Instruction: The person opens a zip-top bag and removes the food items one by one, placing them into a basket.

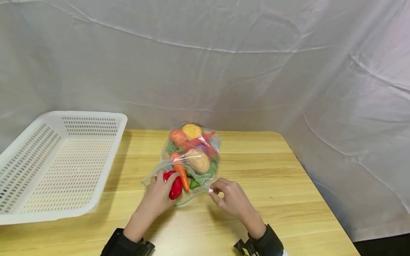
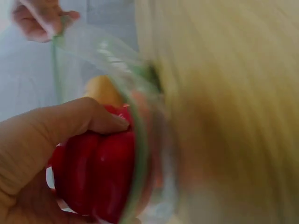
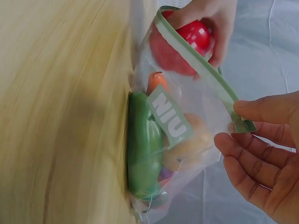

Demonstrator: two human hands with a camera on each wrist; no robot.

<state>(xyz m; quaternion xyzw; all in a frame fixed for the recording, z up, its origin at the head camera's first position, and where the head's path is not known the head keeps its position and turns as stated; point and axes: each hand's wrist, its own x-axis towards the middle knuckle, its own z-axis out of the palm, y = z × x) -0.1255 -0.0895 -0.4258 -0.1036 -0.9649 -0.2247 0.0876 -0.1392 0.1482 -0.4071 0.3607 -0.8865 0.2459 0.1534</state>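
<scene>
1. Head view: a clear plastic zip bag (image 1: 192, 156) packed with toy vegetables lies on the pale wooden bench (image 1: 272, 185), near its middle, mouth toward the person. The left hand (image 1: 160, 195) curls its fingers round a glossy red toy bell pepper (image 1: 175, 186) at the bag's open mouth. The right hand (image 1: 231, 199) pinches the right corner of the bag's rim between thumb and fingertips. Inside the bag show an orange toy carrot (image 1: 182, 174), a tan toy potato (image 1: 198, 160) and a yellow rounded piece (image 1: 191, 131). A white perforated plastic basket (image 1: 96, 170) stands on the bench, well apart to the left. White cloth (image 1: 256, 71) hangs behind.

2. Left wrist view: the left hand (image 2: 37, 154) grips the red pepper (image 2: 98, 177), thumb laid across its top; the pepper sits right at the bag's green-edged rim (image 2: 135, 154). The picture is blurred. The right hand (image 2: 37, 21) holds the rim's far end.

3. Right wrist view: the right hand (image 3: 266, 154) pinches the end of the green zip strip (image 3: 205, 70), its other fingers loosely spread below. The bag (image 3: 187, 140) rests against the bench (image 3: 56, 112); a green toy vegetable (image 3: 145, 149) lies lowest inside, touching the bench side. The left hand (image 3: 210, 18) holds the pepper (image 3: 180, 46) in the mouth.
</scene>
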